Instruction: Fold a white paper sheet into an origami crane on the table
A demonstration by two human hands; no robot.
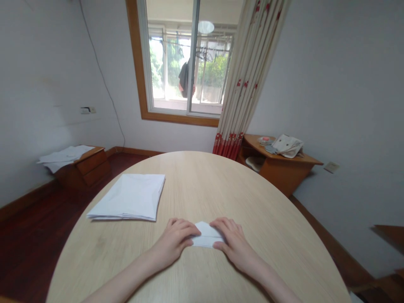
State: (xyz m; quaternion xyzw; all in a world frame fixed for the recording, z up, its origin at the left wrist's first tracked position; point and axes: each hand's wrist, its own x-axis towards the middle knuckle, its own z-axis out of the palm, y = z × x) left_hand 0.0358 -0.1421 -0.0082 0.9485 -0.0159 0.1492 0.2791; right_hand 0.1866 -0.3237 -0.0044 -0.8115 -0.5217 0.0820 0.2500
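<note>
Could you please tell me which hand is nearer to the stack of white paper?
Left: the left hand sits right of the paper stack; the right hand lies farther right.

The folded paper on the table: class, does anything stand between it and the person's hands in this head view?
Nothing visible does: the left hand and the right hand touch the folded white paper directly, one at each side.
</note>
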